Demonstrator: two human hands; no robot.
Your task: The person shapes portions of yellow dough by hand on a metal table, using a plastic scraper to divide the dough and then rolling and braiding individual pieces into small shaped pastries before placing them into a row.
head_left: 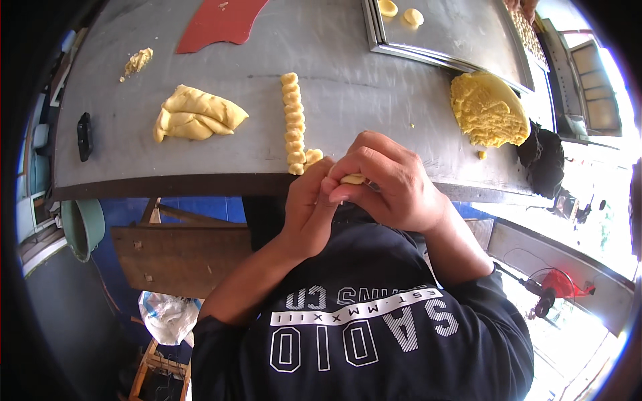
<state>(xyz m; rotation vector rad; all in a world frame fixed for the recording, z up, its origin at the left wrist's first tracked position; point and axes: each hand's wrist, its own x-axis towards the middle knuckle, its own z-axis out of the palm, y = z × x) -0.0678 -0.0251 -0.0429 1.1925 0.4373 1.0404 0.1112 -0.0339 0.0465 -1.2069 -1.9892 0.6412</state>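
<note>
Both my hands meet at the table's near edge, pinching a small piece of pale yellow dough (352, 179) between them. My right hand (394, 177) curls over it with thumb and fingers. Against the same piece press the closed fingers of my left hand (311, 207), which partly hide it. Just beyond my left hand runs a row of small dough balls (293, 120), set one against another. A loose dough ball (313, 156) sits beside the row's near end. Farther left lies a folded slab of smooth dough (199, 113).
A large rough yellow mound (491, 109) sits at the right, by a black crumpled bag (540, 157). Stacked metal trays (455, 40) carry dough rounds (413, 17). A red scraper sheet (224, 25), crumbly scraps (138, 61) and a black phone-like object (84, 137) lie on the metal table (361, 87).
</note>
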